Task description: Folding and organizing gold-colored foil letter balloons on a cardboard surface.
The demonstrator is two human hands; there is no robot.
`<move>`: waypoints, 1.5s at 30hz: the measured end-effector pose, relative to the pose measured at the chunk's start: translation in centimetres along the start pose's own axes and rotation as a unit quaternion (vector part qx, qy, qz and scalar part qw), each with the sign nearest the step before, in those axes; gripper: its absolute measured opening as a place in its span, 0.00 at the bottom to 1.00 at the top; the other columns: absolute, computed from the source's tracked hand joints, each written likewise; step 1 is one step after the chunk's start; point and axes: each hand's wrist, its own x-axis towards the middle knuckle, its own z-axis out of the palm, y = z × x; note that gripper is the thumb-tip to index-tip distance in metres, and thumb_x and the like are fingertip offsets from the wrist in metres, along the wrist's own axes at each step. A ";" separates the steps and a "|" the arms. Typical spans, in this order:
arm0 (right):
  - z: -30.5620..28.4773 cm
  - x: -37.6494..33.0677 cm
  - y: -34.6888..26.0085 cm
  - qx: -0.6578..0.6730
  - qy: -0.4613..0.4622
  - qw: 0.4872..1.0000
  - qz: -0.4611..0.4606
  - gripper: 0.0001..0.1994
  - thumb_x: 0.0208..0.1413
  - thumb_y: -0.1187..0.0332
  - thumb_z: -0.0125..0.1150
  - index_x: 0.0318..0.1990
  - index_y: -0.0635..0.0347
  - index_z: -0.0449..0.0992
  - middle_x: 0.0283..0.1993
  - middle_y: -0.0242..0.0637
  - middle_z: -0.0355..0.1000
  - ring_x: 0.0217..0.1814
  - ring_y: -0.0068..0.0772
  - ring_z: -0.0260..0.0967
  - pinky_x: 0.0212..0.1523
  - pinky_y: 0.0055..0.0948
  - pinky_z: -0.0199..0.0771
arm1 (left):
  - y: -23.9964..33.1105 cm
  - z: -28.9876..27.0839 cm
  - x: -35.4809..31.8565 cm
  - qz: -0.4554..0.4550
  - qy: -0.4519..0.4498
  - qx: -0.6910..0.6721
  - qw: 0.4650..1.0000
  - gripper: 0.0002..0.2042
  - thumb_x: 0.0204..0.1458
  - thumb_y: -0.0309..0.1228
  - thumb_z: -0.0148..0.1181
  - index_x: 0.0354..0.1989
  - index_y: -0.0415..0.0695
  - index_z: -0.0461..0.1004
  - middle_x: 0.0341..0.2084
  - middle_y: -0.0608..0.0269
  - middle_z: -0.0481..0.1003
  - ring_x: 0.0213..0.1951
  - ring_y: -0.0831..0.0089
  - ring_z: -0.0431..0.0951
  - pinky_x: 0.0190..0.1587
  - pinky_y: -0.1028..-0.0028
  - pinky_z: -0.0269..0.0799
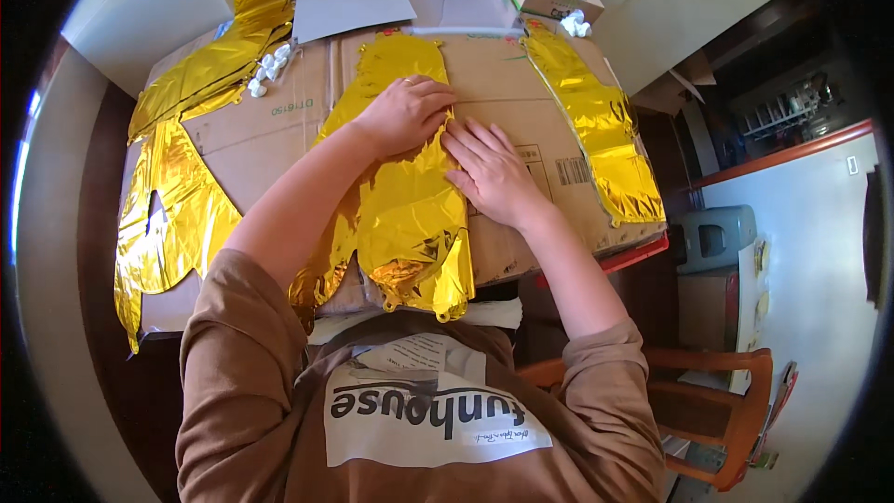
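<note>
Seeing middle gold foil piece point(410, 200) on cardboard surface point(247, 144), running under left hand point(407, 114) with bent fingers; can't tell if pinching. Note right hand point(494, 172) flat at foil's right edge, with fingers slightly apart, unclamped.

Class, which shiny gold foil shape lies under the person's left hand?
The middle shiny gold foil shape; the left foil and right foil lie untouched.

Cardboard point(251, 149): before me
Middle foil point(410, 196): on it
Left foil point(191, 196): my left
Right foil point(596, 121): my right
Sheet point(354, 6): far edge
</note>
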 end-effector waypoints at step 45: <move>-1.5 -2.2 -2.7 0.016 -0.026 0.999 0.010 0.27 0.64 0.55 0.60 0.66 0.58 0.69 0.72 0.44 0.62 0.77 0.50 0.54 0.76 0.53 0.48 | 16.8 -14.2 -18.2 -0.428 0.060 0.054 0.900 0.12 0.53 0.35 0.67 0.40 0.41 0.77 0.32 0.51 0.75 0.37 0.52 0.78 0.40 0.60 0.75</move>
